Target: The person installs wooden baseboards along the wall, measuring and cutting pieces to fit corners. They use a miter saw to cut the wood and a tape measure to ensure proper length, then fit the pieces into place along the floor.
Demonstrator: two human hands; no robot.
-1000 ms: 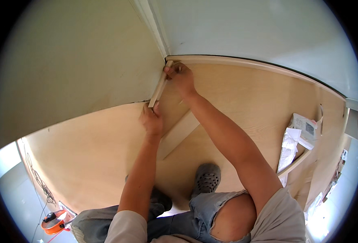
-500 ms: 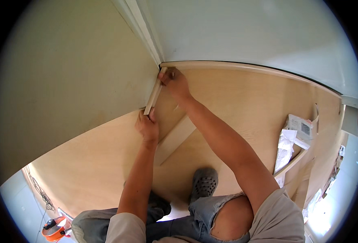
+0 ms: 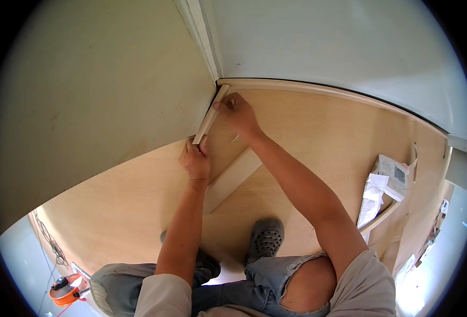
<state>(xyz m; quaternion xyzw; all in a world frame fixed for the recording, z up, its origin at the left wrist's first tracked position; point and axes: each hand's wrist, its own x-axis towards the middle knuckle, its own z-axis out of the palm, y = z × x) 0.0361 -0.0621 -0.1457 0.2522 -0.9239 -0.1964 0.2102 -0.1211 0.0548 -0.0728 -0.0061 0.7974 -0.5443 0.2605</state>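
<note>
A short strip of pale wooden trim [image 3: 207,123] lies along the foot of the left wall panel, its far end close to the corner. My left hand [image 3: 194,160] is closed on the strip's near end. Farther up, my right hand [image 3: 240,115] pinches the strip's right side with thumb and curled fingers; its fingertips are partly hidden. A longer trim piece [image 3: 318,90] runs along the base of the pale back wall [image 3: 339,42]. Between the two strips a dark gap shows at the corner.
A flat pale board [image 3: 231,182] lies on the wood-coloured floor panel [image 3: 297,153] between my arms. Right of them are a white package [image 3: 392,177] and torn wrapping [image 3: 372,198]. An orange cable reel [image 3: 64,291] and loose cable [image 3: 51,240] sit at lower left.
The strip's far end has come slightly away from the corner. My right hand has slid a little toward me along it, baring that end. My left hand stays at the near end.
</note>
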